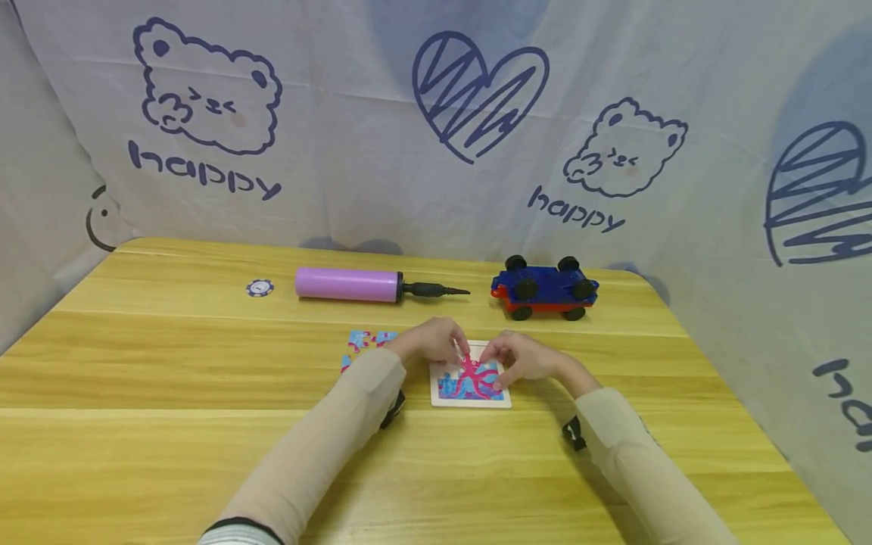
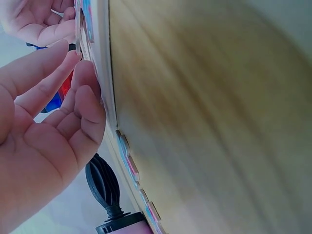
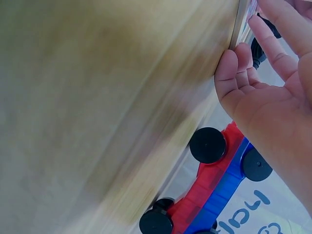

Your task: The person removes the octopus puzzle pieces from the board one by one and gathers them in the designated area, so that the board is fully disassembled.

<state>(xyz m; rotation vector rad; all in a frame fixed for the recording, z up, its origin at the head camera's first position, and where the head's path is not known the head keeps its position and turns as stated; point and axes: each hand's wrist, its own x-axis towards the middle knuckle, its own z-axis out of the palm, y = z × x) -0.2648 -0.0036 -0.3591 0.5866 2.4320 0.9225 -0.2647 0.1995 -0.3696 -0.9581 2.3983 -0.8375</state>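
Left hand and right hand resting on puzzle, fingers loosely curled, gripping nothing. Loose pieces just left; pump, car behind.

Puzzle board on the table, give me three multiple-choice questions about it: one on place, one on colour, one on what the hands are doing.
1. Where do the loose puzzle pieces lie?
A. left of the puzzle board
B. on the toy car
C. beside the poker chip

2. What colour is the barrel of the air pump?
A. green
B. pink
C. black

3. What are the hands doing?
A. both lifted off the table
B. one holds the car
C. both fingers at the board

Answers: 1 A, the pieces sit just past the left hand. 2 B, only the nozzle is black. 3 C, the left hand and right hand meet over the octopus picture.
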